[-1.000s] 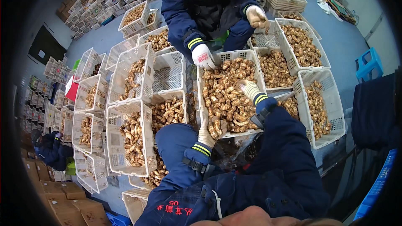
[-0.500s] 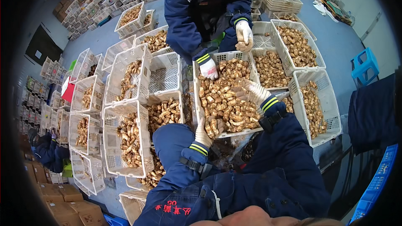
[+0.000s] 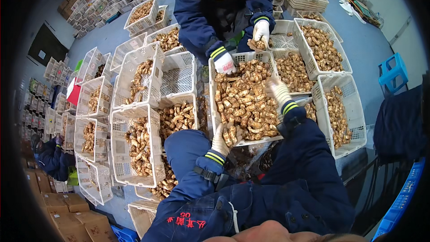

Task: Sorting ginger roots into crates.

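Observation:
A white plastic crate [image 3: 212,103] full of brown-and-cream mushrooms [image 3: 248,101] stands in front of me. At its near left corner my left hand [image 3: 220,142], in a pale knitted glove, is closed around a mushroom [image 3: 230,136]. Over the crate's right side is my right hand [image 3: 277,90], gloved too; motion smears its fingers, so their grip cannot be made out. Across from me a co-worker's white-gloved hand [image 3: 225,64] rests at the far left rim. The co-worker's other gloved hand [image 3: 261,32] holds mushrooms above the far rim.
White crates with mushrooms flank the work on both sides, including a tall left crate [image 3: 117,152] and a right crate [image 3: 358,127]. A blue stool [image 3: 393,72] stands at the right. Cardboard boxes [image 3: 71,217] lie at lower left, near another person [image 3: 50,159].
My right hand has lifted slightly, and its fingers are now blurred. My left hand still grips at the near corner. Mushrooms now show clearly in the co-worker's far hand.

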`<move>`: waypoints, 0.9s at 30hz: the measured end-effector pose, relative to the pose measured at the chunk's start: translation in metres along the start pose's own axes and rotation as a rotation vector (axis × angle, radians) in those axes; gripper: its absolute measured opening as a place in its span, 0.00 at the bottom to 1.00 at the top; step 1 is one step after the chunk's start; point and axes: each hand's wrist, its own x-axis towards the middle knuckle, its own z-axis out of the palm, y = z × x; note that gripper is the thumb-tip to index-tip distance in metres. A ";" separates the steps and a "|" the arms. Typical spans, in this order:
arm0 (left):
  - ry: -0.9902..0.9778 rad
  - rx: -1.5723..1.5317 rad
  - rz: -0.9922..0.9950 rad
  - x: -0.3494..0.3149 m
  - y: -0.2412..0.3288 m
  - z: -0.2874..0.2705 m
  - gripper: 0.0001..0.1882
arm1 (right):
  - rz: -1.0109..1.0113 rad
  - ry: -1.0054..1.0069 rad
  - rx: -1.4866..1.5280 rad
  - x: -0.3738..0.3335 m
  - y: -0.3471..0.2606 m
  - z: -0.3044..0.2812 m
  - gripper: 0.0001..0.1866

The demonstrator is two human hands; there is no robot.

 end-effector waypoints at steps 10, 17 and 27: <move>0.050 0.067 -0.025 -0.001 -0.007 0.014 0.26 | 0.028 -0.151 -0.479 0.053 -0.048 0.091 0.25; 0.034 0.074 0.011 -0.015 0.001 -0.001 0.27 | -0.057 -0.272 -0.239 0.015 -0.063 0.080 0.25; 0.065 0.061 0.016 -0.032 0.006 -0.008 0.24 | -0.187 -0.629 1.531 -0.089 -0.075 0.020 0.29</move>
